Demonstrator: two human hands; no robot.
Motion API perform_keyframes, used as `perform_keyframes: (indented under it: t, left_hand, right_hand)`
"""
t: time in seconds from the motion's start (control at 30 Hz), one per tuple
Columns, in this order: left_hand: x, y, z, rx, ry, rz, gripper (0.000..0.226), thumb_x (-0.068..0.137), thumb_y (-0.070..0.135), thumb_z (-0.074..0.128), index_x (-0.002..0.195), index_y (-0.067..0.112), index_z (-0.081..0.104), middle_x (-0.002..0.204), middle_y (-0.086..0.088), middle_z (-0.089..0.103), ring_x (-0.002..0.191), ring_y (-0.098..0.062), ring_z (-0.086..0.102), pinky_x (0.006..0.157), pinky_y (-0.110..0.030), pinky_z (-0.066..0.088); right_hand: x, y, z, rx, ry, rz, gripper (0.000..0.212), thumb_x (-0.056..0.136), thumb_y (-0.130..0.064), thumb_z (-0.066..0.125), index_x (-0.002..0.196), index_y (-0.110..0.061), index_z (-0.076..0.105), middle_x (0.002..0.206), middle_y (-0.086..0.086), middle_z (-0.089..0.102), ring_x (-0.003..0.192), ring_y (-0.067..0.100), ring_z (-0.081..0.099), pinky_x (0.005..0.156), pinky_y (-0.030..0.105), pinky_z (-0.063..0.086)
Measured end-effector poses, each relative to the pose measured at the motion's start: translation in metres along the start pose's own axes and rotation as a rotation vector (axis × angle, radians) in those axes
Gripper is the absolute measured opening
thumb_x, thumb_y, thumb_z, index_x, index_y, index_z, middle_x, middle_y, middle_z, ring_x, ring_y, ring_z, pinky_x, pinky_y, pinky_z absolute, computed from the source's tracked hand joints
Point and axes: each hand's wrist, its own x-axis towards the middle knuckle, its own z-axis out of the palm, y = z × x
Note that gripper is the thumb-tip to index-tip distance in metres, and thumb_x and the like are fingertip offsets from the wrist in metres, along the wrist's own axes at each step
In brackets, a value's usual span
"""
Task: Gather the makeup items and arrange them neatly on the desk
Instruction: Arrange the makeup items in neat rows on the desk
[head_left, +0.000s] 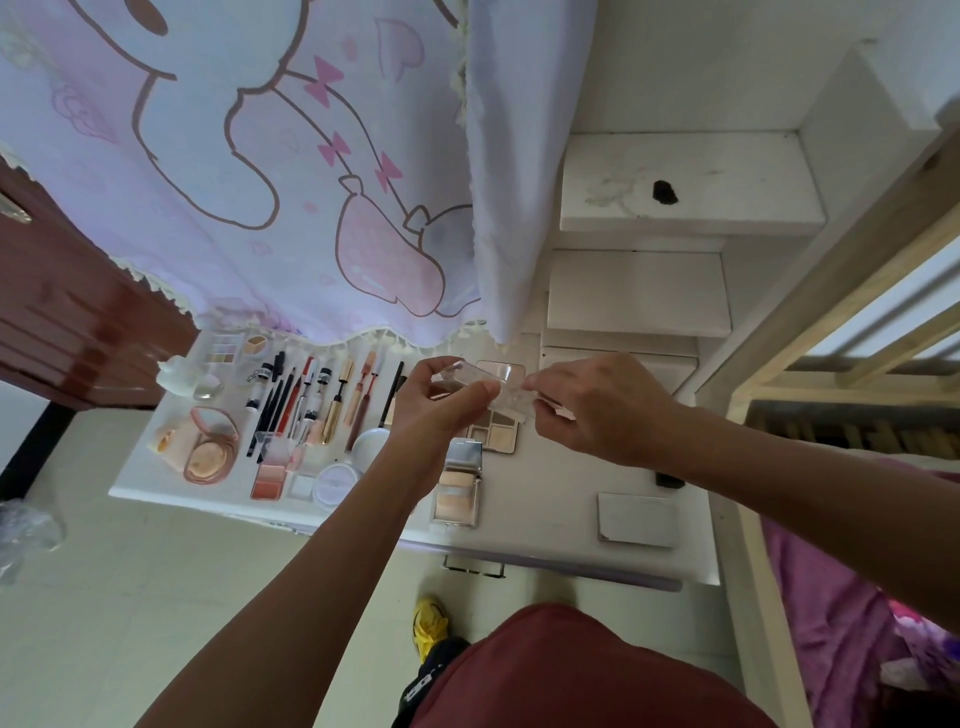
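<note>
Cartoon-print curtain (260, 182) hangs over the back edge of the white bench (545, 499). This probably explains why the items sit forward of its fringe.

Left half of the bench is already sorted by shape. Pencils and tubes (322, 400) lie side by side in a row. A round compact (210, 444) and small pots sit around them, near the front edge. A mirrored palette (460, 483) lies open at centre. A flat grey case (639, 519) sits well apart on the right, likely not yet sorted.

Left hand (441, 405) and right hand (597, 410) are both raised above the bench. Between them is a clear plastic case (488, 376), one end in each hand. Fingers (467, 394) of both hands are clamped on it in a pinch. The two-handed hold suggests opening or checking it before it is set down. An eyeshadow palette (496, 426) lies directly beneath.

Judgement: gathering is mostly done.
</note>
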Motion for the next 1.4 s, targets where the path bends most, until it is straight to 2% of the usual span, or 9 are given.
perform_keyframes:
  t: [0.17,0.33,0.5,0.63,0.83,0.93,1.0,1.2,1.4]
  left_hand:
    - [0.0,0.007,-0.008,-0.149,-0.08,0.019,0.041,0.07,0.011,0.072,0.108,0.012,0.056,0.094,-0.012,0.062,0.087,-0.022,0.066,0.082,-0.034,0.054]
    - [-0.002,0.01,-0.011,-0.171,-0.193,0.008,0.049,0.068,0.008,0.073,0.114,0.013,0.055,0.097,-0.015,0.06,0.088,-0.025,0.062,0.078,-0.031,0.055]
    - [0.0,0.001,-0.01,-0.249,-0.318,-0.072,0.064,0.061,0.01,0.077,0.121,0.014,0.055,0.102,-0.019,0.056,0.099,-0.036,0.053,0.098,-0.044,0.046]
    - [0.007,-0.007,-0.016,-0.261,-0.388,-0.162,0.078,0.063,0.002,0.076,0.136,0.014,0.05,0.109,-0.019,0.055,0.102,-0.033,0.057,0.105,-0.048,0.045]
    - [0.009,-0.022,-0.02,-0.325,-0.367,-0.24,0.083,0.063,-0.007,0.074,0.139,0.015,0.048,0.111,-0.017,0.061,0.1,-0.031,0.063,0.101,-0.049,0.047]
    - [0.007,-0.027,-0.018,-0.364,-0.354,-0.255,0.078,0.066,-0.014,0.068,0.137,0.014,0.049,0.107,-0.015,0.062,0.095,-0.027,0.065,0.085,-0.039,0.056]
    - [0.006,-0.031,-0.018,-0.391,-0.366,-0.271,0.08,0.062,-0.012,0.076,0.134,0.014,0.052,0.105,-0.015,0.064,0.095,-0.026,0.066,0.081,-0.037,0.056]
    - [0.005,-0.051,-0.022,-0.413,-0.326,-0.344,0.07,0.073,-0.021,0.057,0.135,0.012,0.052,0.115,-0.016,0.064,0.101,-0.027,0.066,0.078,-0.036,0.058]
    - [0.0,-0.083,-0.02,-0.316,-0.22,-0.413,0.064,0.078,-0.023,0.055,0.131,0.013,0.054,0.117,-0.021,0.065,0.106,-0.034,0.066,0.082,-0.04,0.058]
  right_hand:
    - [-0.002,0.009,-0.01,0.532,-0.223,0.472,0.055,0.082,-0.069,0.057,0.118,-0.029,0.066,0.097,-0.025,0.065,0.09,-0.004,0.063,0.081,0.026,0.054]
    - [-0.015,0.021,-0.007,0.943,-0.421,0.618,0.055,0.068,-0.06,0.076,0.117,-0.039,0.062,0.112,-0.014,0.069,0.105,0.004,0.065,0.093,0.029,0.053]
    - [-0.02,0.031,0.0,1.018,-0.508,0.63,0.072,0.056,-0.055,0.08,0.124,-0.041,0.061,0.124,-0.005,0.062,0.112,0.01,0.061,0.094,0.029,0.053]
    - [-0.025,0.035,0.007,0.885,-0.507,0.629,0.076,0.05,-0.063,0.08,0.121,-0.047,0.057,0.12,-0.01,0.059,0.11,0.009,0.057,0.092,0.029,0.053]
    - [-0.034,0.04,0.017,0.909,-0.505,0.676,0.079,0.052,-0.059,0.08,0.125,-0.038,0.061,0.118,-0.008,0.063,0.108,0.008,0.06,0.094,0.026,0.052]
    - [-0.039,0.043,0.021,0.92,-0.516,0.689,0.077,0.056,-0.06,0.079,0.127,-0.035,0.062,0.115,-0.01,0.067,0.106,0.009,0.063,0.094,0.03,0.054]
    - [-0.042,0.044,0.023,0.938,-0.513,0.704,0.078,0.061,-0.062,0.072,0.13,-0.03,0.06,0.109,-0.011,0.07,0.101,0.009,0.066,0.091,0.032,0.056]
    - [-0.051,0.05,0.029,0.949,-0.375,0.822,0.042,0.096,-0.047,0.05,0.123,-0.019,0.064,0.115,0.002,0.068,0.104,0.016,0.065,0.085,0.037,0.059]
    - [-0.065,0.065,0.038,0.993,-0.177,1.027,0.024,0.101,-0.028,0.049,0.11,-0.018,0.068,0.104,0.006,0.073,0.094,0.02,0.071,0.075,0.035,0.06]
